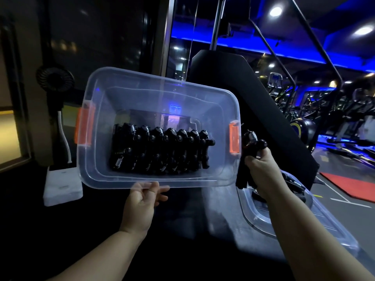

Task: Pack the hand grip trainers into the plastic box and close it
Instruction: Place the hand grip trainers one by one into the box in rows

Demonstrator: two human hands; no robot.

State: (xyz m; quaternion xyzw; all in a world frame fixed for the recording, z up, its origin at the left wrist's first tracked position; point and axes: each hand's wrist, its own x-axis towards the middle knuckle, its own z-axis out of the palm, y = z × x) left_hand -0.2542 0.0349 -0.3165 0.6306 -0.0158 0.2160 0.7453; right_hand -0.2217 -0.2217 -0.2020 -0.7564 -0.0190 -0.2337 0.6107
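Observation:
A clear plastic box (129,92) with orange latches (83,126) is tilted up so its open top faces me. My left hand (145,194) grips its near rim from below. Several black hand grip trainers (162,148) with metal springs lie packed in a row inside the box. Just right of the box, my right hand (261,171) grips one more black trainer (250,145), its spring end up. The clear lid (284,220) lies flat on the dark table at the lower right, with a few more black trainers (294,185) on it behind my right hand.
A white block (60,185) with a white cable sits on the table at the left, below a small black fan (55,78). A black padded gym machine (253,94) rises behind the box. Gym equipment and a red mat (353,185) fill the right.

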